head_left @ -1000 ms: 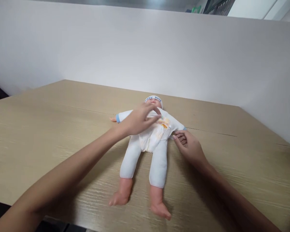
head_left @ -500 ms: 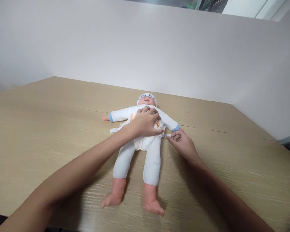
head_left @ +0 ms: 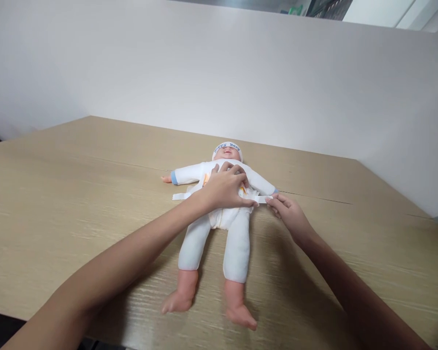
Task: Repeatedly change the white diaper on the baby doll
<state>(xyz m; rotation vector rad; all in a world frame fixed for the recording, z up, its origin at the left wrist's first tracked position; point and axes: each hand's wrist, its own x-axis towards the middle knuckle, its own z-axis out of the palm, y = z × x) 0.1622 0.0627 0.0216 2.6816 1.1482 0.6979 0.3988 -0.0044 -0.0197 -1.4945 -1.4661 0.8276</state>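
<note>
A baby doll (head_left: 219, 228) in a white suit and white cap lies on its back on the wooden table (head_left: 76, 194), feet toward me. A white diaper (head_left: 226, 216) sits round its waist, with one tab (head_left: 180, 196) sticking out flat on the doll's left-hand side. My left hand (head_left: 226, 188) lies over the doll's belly, fingers curled and pressing the diaper front down. My right hand (head_left: 286, 210) pinches the other diaper tab (head_left: 262, 199) at the doll's hip, beside its blue-cuffed sleeve.
A plain white wall (head_left: 219, 73) rises right behind the table's far edge. A seam runs across the tabletop (head_left: 314, 197) to the right of the doll. The near table edge is just below the doll's feet.
My left hand came down from the doll's chest onto its belly and now presses the diaper. My right hand shifted from the doll's hand to pinching and drawing out the diaper tab.
</note>
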